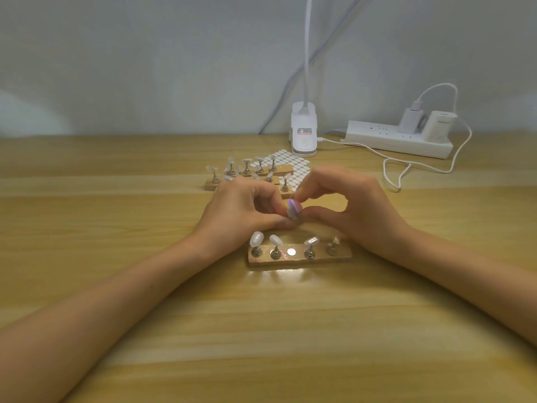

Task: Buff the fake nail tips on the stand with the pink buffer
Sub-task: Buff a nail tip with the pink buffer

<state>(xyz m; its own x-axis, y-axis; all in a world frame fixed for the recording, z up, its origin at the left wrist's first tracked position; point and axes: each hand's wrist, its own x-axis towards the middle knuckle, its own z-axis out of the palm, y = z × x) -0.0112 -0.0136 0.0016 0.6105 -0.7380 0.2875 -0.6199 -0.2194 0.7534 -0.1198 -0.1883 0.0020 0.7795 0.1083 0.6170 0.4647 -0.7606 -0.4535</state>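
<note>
Two hands are meeting just behind the near wooden stand (299, 256) on the table (145, 315). The right hand (359, 209) is pinching the small pink buffer (294, 209) between thumb and forefinger. The left hand (241, 209) is curling its fingers in against the same spot, though I cannot tell what they are gripping. Four nail tips (257, 238) are sitting on pegs along the stand, one magnet spot showing bare. More stands (250, 175), a sticker sheet (296, 165), a clip lamp (303, 129) and a power strip (398, 141) are lying beyond.
</note>
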